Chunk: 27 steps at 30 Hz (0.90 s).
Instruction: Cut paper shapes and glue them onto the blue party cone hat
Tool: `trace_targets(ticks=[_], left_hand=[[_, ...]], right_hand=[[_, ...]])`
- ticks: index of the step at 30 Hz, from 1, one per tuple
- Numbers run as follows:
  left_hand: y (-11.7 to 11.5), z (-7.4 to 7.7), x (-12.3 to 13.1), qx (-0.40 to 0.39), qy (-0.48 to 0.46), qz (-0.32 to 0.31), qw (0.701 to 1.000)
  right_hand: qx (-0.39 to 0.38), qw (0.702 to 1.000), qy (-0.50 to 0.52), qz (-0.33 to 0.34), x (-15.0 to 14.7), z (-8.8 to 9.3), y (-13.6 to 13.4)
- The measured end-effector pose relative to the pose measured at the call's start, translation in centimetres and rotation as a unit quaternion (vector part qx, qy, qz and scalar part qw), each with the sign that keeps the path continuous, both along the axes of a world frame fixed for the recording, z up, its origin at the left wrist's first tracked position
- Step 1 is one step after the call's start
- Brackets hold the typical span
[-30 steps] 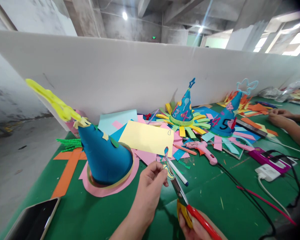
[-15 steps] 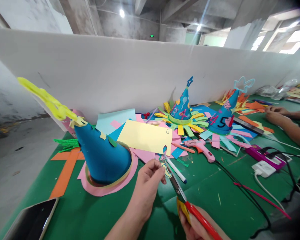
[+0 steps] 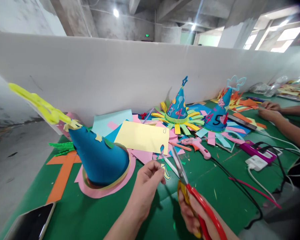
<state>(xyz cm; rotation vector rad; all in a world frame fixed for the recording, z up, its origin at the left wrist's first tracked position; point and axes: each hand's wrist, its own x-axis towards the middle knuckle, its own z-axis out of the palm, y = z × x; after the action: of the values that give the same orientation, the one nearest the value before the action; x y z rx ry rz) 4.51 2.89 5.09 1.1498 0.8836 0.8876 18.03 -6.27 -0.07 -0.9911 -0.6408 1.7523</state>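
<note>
Between thumb and fingers, my left hand (image 3: pixel 150 181) pinches a small cut piece of yellow paper (image 3: pixel 166 172) with a dark curved outline drawn on it. My right hand (image 3: pixel 193 211) grips a pair of scissors (image 3: pixel 186 185) with red and yellow handles, their blades pointing up and away, to the right of the paper piece and apart from it. Beyond my hands lies a pale yellow sheet (image 3: pixel 141 136) with a small outline drawn near its right edge. A white marker (image 3: pixel 170 165) rests on the table behind the paper piece.
A blue cone hat (image 3: pixel 100 160) with a pink brim stands left. Two decorated cone hats (image 3: pixel 178 106) (image 3: pixel 220 111) stand further back. A pink glue gun (image 3: pixel 198 145) and purple power strip (image 3: pixel 257 153) with cables lie right. A phone (image 3: pixel 30 221) is front left; another person's hands (image 3: pixel 271 111) are far right.
The scissors have pulled back to the right, away from the paper piece, and their handles have spread. My left hand keeps its pinch. The view has shifted slightly right.
</note>
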Motion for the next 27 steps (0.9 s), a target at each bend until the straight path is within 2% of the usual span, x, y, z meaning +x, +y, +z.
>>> trace_targets(ticks=[2, 5, 9, 15, 21, 27], left_hand=[[-0.1, 0.1, 0.0, 0.008, 0.023, -0.020, 0.999], [-0.2, 0.4, 0.1, 0.006, 0.064, -0.061, 0.996], [-0.4, 1.1, 0.3, -0.008, 0.099, -0.111, 0.989], [-0.5, 1.1, 0.4, -0.013, 0.102, -0.143, 0.984], [-0.2, 0.1, 0.5, -0.027, 0.050, -0.063, 0.996], [-0.7, 0.3, 0.8, -0.027, 0.034, -0.050, 0.998]], right_hand=[[0.048, 0.997, -0.024, -0.059, 0.2, 1.3, 0.7], [0.103, 0.979, -0.133, -0.112, 0.7, 3.3, 1.9], [0.139, 0.961, -0.207, -0.118, 1.1, 4.8, 3.5], [0.153, 0.958, -0.219, -0.103, 0.6, 4.3, 4.4], [0.091, 0.959, -0.207, -0.168, 0.0, 4.9, 4.4], [0.101, 0.957, -0.181, -0.201, -0.6, 3.9, 4.9]])
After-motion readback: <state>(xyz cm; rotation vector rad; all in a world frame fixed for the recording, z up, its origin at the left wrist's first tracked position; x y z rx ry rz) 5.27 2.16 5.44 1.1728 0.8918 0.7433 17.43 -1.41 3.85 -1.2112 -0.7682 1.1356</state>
